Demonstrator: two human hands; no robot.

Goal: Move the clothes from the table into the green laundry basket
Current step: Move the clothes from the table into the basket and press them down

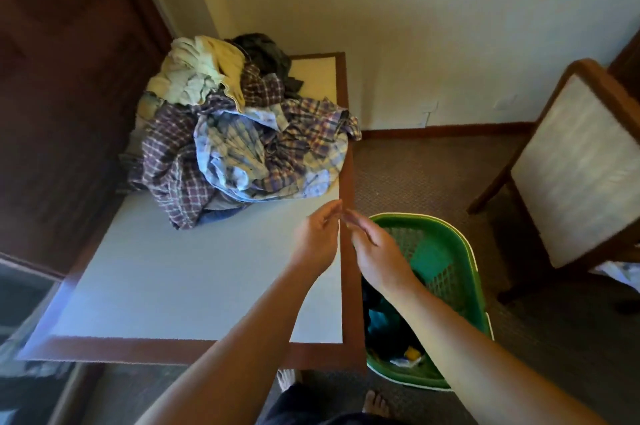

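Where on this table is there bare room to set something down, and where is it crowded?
The table is bare across its near half, between the pile of clothes and the near wooden edge, left of the left hand. A small bare patch shows at the far right corner. The pile crowds the rest of the far half.

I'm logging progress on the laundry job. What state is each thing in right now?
clothes pile: heaped at the far end of the table, untouched.
green laundry basket: upright beside the table, holding a few garments.
left hand: open, empty, over the table's edge.
right hand: open, empty, over the basket's rim.
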